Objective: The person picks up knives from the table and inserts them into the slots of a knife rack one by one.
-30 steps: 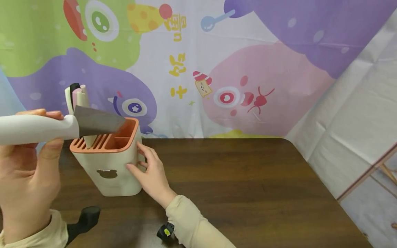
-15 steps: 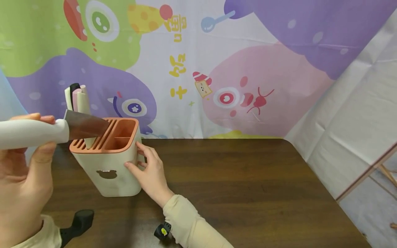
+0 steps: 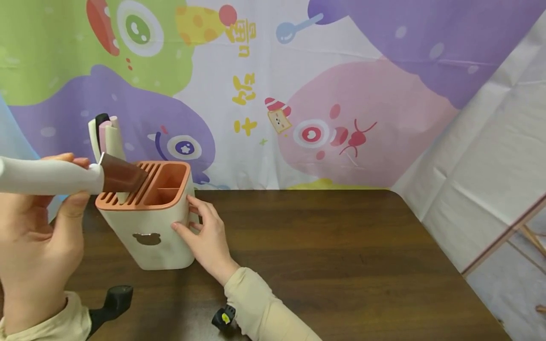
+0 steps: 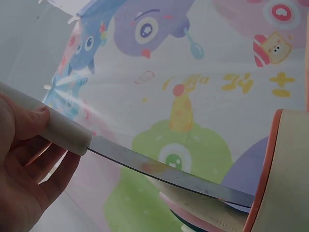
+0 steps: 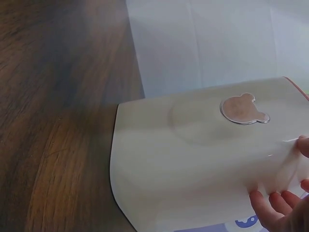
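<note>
A knife with a white handle [image 3: 51, 177] is gripped in my left hand [image 3: 42, 237], fingers and thumb round the handle. Its broad metal blade [image 3: 123, 174] points down to the slots of a cream knife holder [image 3: 162, 241] with an orange top. In the left wrist view the blade [image 4: 169, 174] reaches the holder's orange rim [image 4: 264, 179], where its tip is hidden. My right hand [image 3: 209, 237] holds the holder's right side, thumb on the front and fingers round the corner. The right wrist view shows these fingers [image 5: 263, 208] against the cream wall.
Several knife handles [image 3: 112, 137], cream, pink and black, stand in the holder's left slots. Two open compartments [image 3: 169, 182] lie at its right. The dark wooden table [image 3: 332, 255] stretches right, with a cartoon-printed cloth [image 3: 264, 156] behind it.
My left hand first moved left, then partly back right. The blade has come down from above the compartments to the slots, and less of it shows. My right hand stays on the holder.
</note>
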Action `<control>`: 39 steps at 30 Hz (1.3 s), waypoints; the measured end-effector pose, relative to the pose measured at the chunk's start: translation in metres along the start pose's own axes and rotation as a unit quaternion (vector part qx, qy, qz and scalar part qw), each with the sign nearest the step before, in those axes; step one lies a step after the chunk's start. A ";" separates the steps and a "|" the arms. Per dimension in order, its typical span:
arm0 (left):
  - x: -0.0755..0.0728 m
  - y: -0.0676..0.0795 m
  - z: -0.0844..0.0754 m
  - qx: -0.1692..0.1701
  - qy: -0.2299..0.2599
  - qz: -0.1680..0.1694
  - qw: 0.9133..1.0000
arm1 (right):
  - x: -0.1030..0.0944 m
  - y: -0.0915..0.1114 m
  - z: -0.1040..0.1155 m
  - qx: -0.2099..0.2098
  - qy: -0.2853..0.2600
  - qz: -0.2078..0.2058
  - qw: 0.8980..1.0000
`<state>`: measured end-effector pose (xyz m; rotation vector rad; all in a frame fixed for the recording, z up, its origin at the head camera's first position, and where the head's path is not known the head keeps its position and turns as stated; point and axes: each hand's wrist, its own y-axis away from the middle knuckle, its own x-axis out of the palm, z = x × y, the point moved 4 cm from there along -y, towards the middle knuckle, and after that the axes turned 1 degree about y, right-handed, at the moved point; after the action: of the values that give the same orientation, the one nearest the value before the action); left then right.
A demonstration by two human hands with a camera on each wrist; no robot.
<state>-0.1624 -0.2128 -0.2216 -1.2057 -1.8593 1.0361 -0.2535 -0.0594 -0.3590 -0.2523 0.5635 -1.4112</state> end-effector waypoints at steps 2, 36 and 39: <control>0.002 -0.001 -0.001 0.008 -0.021 0.004 1.000 | 0.000 0.000 0.001 0.000 -0.001 -0.001 1.000; 0.017 0.022 0.048 -0.101 -0.298 0.007 0.949 | -0.008 0.006 0.033 0.027 -0.038 -0.008 0.999; 0.019 0.023 0.049 -0.105 -0.310 0.012 0.945 | -0.006 0.004 0.026 0.026 -0.039 -0.010 0.999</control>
<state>-0.2015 -0.2017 -0.2612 -1.0943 -2.4933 1.3703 -0.2372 -0.0573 -0.3379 -0.2708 0.4592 -1.4278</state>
